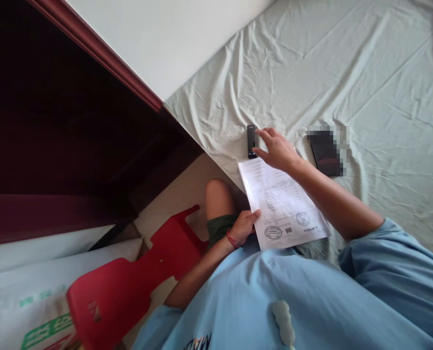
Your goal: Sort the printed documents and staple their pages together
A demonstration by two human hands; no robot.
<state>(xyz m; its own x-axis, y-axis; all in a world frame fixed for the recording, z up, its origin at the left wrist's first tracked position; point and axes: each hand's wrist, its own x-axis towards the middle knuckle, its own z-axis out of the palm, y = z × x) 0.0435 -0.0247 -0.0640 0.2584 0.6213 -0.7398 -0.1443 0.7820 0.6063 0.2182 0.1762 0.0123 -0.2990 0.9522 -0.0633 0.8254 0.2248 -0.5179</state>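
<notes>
Right hand [278, 148] hovers, fingers spread, tips at small black device [251, 141] on bed sheet [348, 73]; contact unclear. Left hand [243, 226] pinches printed paper [282, 204] at near edge. Dark wallet-like thing [326, 153] beside is blurred, can't ID. Print unreadable.

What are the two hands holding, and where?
Left hand pinches the printed sheet at its lower left edge. Right hand holds nothing, fingertips at the small black device.

Wide bare sheet [366, 73] lies open far and right. Near the right hand [278, 150], a stick [251, 141], paper [282, 204] and dark case [325, 153] crowd the edge.
</notes>
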